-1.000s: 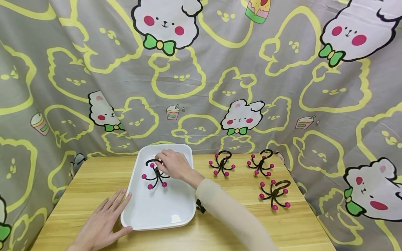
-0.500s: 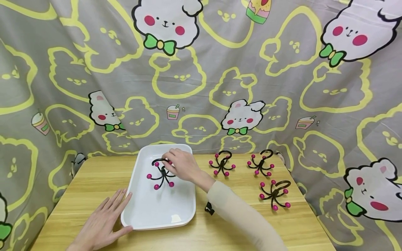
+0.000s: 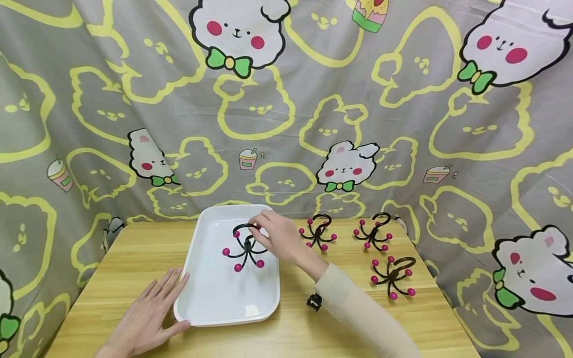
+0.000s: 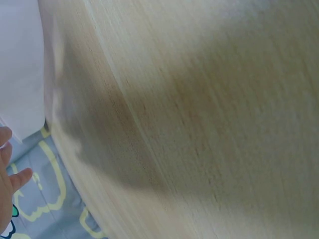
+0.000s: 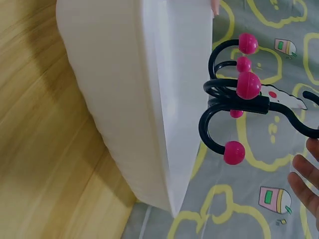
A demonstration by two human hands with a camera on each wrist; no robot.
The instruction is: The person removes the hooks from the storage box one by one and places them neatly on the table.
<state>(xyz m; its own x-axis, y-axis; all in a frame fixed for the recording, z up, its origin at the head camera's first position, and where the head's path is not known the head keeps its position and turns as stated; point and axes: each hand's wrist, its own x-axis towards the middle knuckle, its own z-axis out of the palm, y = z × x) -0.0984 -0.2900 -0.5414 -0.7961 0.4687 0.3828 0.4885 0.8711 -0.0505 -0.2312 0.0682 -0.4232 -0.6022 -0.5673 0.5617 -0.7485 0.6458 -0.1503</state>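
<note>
A black hook hanger (image 3: 247,246) with curved arms and pink ball tips is in my right hand (image 3: 286,237), pinched by its large top hook. It hangs above the white tray (image 3: 224,298), close to the right rim. In the right wrist view, the hanger's arms (image 5: 213,132) spread out beside the tray wall (image 5: 119,89), with my fingertips at the hook. My left hand (image 3: 149,311) lies with straight fingers against the tray's left rim, its thumb at the front corner. Only part of the left hand (image 4: 9,174) shows in the left wrist view.
To the right of the tray stand three matching hangers: one at the back (image 3: 318,236), one farther right (image 3: 373,234), one nearer the front (image 3: 393,276). A wooden table (image 3: 241,343) bears everything. A patterned curtain (image 3: 277,119) surrounds the back and sides.
My right hand has carried the hanger to the right, from the middle of the tray toward its right rim. The left hand stays at the left rim.
</note>
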